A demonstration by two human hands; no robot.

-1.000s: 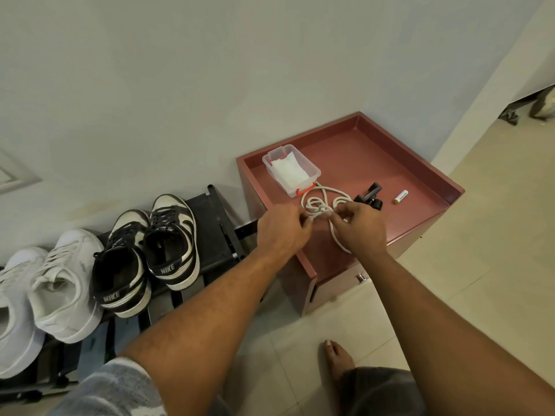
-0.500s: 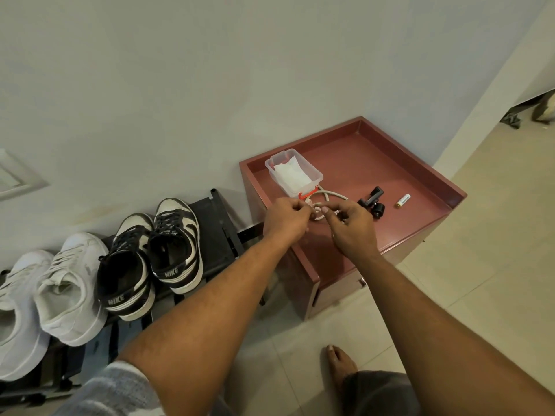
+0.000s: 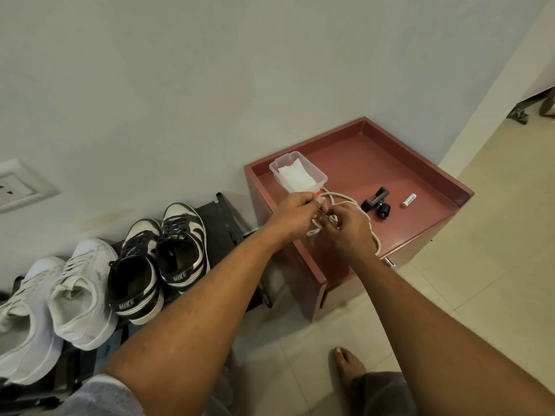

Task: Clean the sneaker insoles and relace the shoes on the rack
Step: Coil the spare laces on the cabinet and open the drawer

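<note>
A white shoelace (image 3: 345,202) lies coiled on the red cabinet top (image 3: 390,163). My left hand (image 3: 295,214) pinches one part of the lace near its orange tip. My right hand (image 3: 350,228) grips the tangled loops just beside it, and a strand hangs past my wrist. On the black rack (image 3: 222,223) at the left stand a pair of black-and-white sneakers (image 3: 159,259) with black laces and a pair of white sneakers (image 3: 57,298).
A clear plastic box with white wipes (image 3: 297,172) sits at the cabinet's back left. A black clamp (image 3: 377,202) and a small battery (image 3: 409,200) lie to the right. A wall socket (image 3: 18,187) is at far left. My bare foot (image 3: 348,364) rests on the tiled floor.
Both hands have stayed together over the lace and lifted part of it off the cabinet top; the loops have shifted, and a strand now hangs by my right wrist.
</note>
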